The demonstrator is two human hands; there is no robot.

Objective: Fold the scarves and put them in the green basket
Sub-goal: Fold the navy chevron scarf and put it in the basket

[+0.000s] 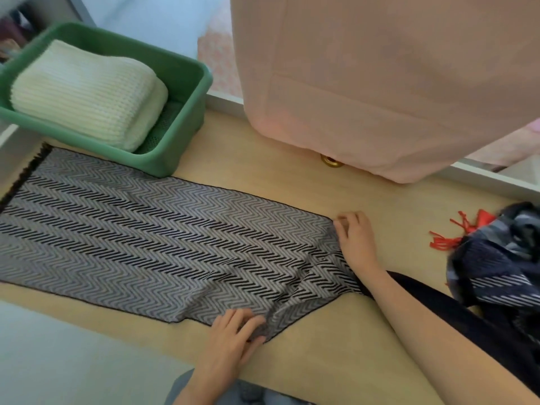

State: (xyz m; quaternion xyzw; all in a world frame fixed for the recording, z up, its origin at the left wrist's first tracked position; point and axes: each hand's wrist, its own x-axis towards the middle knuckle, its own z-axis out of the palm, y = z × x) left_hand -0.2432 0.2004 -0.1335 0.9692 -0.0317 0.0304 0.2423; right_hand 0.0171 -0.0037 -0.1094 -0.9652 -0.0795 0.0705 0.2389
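I see the green basket (188, 89) at the bench's (327, 361) far left corner, with a folded cream scarf (84, 95) inside. The zigzag scarf (146, 244) lies spread along the bench. My left hand (233, 337) pinches its near right corner, and my right hand (355, 238) pinches its far right corner. A dark scarf heap (502, 258) sits at the right edge.

No legible text, label, brand, number or sign appears on any item in view.
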